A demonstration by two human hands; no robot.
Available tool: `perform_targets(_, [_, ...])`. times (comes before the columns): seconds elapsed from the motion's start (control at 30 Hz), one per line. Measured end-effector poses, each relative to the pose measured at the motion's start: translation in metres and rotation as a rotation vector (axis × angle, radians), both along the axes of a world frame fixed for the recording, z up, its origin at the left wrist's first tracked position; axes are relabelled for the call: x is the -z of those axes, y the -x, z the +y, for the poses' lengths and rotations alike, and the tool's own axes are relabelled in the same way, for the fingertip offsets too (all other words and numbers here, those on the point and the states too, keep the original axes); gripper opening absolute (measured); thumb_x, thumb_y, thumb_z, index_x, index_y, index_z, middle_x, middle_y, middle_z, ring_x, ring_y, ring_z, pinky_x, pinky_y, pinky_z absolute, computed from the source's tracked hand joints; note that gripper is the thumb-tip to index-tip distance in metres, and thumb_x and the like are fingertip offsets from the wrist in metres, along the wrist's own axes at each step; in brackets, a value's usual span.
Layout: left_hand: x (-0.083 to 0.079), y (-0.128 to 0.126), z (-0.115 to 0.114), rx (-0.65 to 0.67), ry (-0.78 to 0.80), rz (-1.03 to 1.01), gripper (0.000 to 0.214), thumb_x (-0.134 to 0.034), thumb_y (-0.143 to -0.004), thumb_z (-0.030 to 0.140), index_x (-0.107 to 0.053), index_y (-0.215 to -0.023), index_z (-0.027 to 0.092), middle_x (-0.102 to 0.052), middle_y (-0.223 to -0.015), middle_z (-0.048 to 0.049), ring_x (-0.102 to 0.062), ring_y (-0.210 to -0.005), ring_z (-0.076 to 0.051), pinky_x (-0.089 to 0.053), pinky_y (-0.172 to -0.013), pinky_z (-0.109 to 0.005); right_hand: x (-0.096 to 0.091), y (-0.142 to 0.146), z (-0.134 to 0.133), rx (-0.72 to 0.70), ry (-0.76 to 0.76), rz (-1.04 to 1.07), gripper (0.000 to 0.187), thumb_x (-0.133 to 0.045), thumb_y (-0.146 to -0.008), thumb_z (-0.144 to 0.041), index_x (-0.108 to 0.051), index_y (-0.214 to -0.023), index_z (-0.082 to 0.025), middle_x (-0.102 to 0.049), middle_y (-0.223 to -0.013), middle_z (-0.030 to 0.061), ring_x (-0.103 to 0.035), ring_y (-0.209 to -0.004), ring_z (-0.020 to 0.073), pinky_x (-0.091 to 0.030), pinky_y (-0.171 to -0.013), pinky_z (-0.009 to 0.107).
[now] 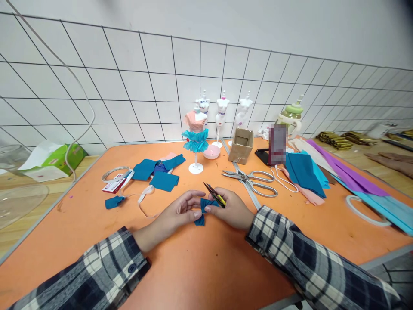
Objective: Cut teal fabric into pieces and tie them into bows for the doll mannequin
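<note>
My left hand [176, 213] pinches a small teal fabric scrap [201, 212] just above the orange table [206, 267]. My right hand [230, 209] grips the same scrap from the right and also holds small yellow-handled snips [213, 194], blades pointing up and left. Both hands meet near the table's middle. Beyond them stands a small mannequin [196, 137] in a pink top and teal ruffled skirt.
Large silver scissors [253, 181] lie right of my hands. Teal fabric pieces [158, 170] and white ribbon lie to the left. Three bare mannequins [222, 110], a cardboard box [241, 145], a pink bowl [211, 151], folded coloured paper [348, 176] and a tape ring [366, 211] are at the back and right.
</note>
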State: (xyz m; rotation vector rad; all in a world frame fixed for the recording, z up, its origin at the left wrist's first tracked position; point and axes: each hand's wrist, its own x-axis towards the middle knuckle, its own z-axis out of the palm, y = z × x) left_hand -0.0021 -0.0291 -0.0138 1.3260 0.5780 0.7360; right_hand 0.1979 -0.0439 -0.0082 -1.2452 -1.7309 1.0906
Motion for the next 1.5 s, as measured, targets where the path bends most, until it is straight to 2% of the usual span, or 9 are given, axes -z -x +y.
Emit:
perform_targets(0.1, [0.0, -0.004, -0.001, -0.032, -0.02, 0.134, 0.022, -0.071, -0.082, 0.036, -0.067, -0.093, 0.017, -0.069, -0.085, -0.0064, -0.062, -0.077, -0.018, -0.048, -0.068, -0.027, 0.0, 0.001, 0.001, 0.016, -0.009, -0.032, 0.022, -0.069, -0.074, -0.034, -0.057, -0.085, -0.018, -0.055, -0.071, -0.0043, -0.048, -0.067, 0.0119, -0.037, -0.063, 0.023])
perform_targets(0.2, [0.001, -0.005, -0.001, -0.084, 0.005, 0.187, 0.023, -0.07, -0.082, 0.038, -0.067, -0.084, 0.015, -0.067, -0.073, -0.0039, -0.059, -0.064, -0.014, -0.044, -0.059, -0.024, 0.0, -0.001, 0.002, 0.033, -0.025, -0.052, 0.019, -0.063, -0.081, -0.036, -0.057, -0.086, -0.019, -0.058, -0.075, -0.0026, -0.052, -0.071, 0.0133, -0.039, -0.066, 0.024])
perform_targets(0.33, [-0.001, 0.0, 0.003, -0.273, 0.129, 0.001, 0.018, -0.073, -0.08, 0.032, -0.066, -0.085, 0.016, -0.065, -0.07, -0.0021, -0.058, -0.064, -0.013, -0.044, -0.06, -0.023, -0.003, -0.007, 0.001, 0.132, -0.084, -0.048, 0.03, -0.04, -0.096, -0.044, -0.053, -0.11, -0.021, -0.061, -0.089, 0.0016, -0.057, -0.082, 0.016, -0.041, -0.073, 0.027])
perform_targets(0.43, [-0.005, 0.003, 0.006, -0.36, 0.263, -0.182, 0.014, -0.074, -0.078, 0.026, -0.065, -0.085, 0.017, -0.064, -0.07, -0.0006, -0.059, -0.065, -0.013, -0.046, -0.063, -0.024, -0.005, -0.008, -0.002, -0.01, -0.052, -0.159, 0.031, -0.028, -0.1, -0.043, -0.049, -0.108, -0.021, -0.057, -0.077, -0.001, -0.054, -0.07, 0.0145, -0.039, -0.067, 0.026])
perform_targets(0.53, [-0.007, 0.003, 0.007, -0.336, 0.297, -0.229, 0.015, -0.074, -0.078, 0.022, -0.066, -0.089, 0.017, -0.064, -0.071, -0.0008, -0.059, -0.066, -0.013, -0.046, -0.065, -0.024, -0.006, -0.004, -0.006, -0.145, -0.029, -0.285, 0.022, -0.035, -0.1, -0.04, -0.048, -0.102, -0.022, -0.057, -0.073, -0.0022, -0.054, -0.067, 0.0139, -0.036, -0.064, 0.025])
perform_targets(0.73, [-0.003, 0.003, 0.007, -0.267, 0.258, -0.174, 0.011, -0.072, -0.079, 0.024, -0.067, -0.087, 0.017, -0.063, -0.069, -0.0014, -0.057, -0.067, -0.013, -0.044, -0.064, -0.023, -0.009, -0.002, -0.009, -0.143, -0.07, -0.428, 0.024, -0.037, -0.099, -0.042, -0.049, -0.099, -0.021, -0.057, -0.076, -0.0001, -0.054, -0.071, 0.0162, -0.032, -0.063, 0.025])
perform_targets(0.97, [0.002, 0.002, 0.009, -0.267, 0.2, -0.058, 0.014, -0.072, -0.081, 0.03, -0.066, -0.082, 0.017, -0.062, -0.068, -0.0014, -0.055, -0.065, -0.014, -0.042, -0.064, -0.026, -0.006, -0.003, -0.008, -0.147, -0.095, -0.372, 0.025, -0.039, -0.098, -0.043, -0.051, -0.101, -0.022, -0.054, -0.073, -0.0016, -0.053, -0.07, 0.0157, -0.032, -0.062, 0.025])
perform_targets(1.23, [0.002, 0.002, 0.009, -0.243, 0.176, -0.041, 0.016, -0.072, -0.08, 0.031, -0.068, -0.086, 0.016, -0.062, -0.069, -0.0021, -0.055, -0.065, -0.014, -0.041, -0.063, -0.025, -0.005, 0.0, -0.008, -0.127, -0.047, -0.304, 0.021, -0.043, -0.097, -0.042, -0.05, -0.096, -0.022, -0.047, -0.062, -0.0055, -0.047, -0.059, 0.0132, -0.03, -0.058, 0.024])
perform_targets(1.5, [0.007, 0.004, 0.011, -0.231, 0.161, -0.02, 0.02, -0.071, -0.082, 0.034, -0.069, -0.089, 0.016, -0.062, -0.071, -0.0032, -0.054, -0.066, -0.015, -0.041, -0.063, -0.026, -0.005, 0.001, -0.009, -0.105, -0.064, -0.333, 0.02, -0.043, -0.096, -0.04, -0.051, -0.095, -0.022, -0.046, -0.063, -0.0055, -0.045, -0.058, 0.0129, -0.029, -0.057, 0.024])
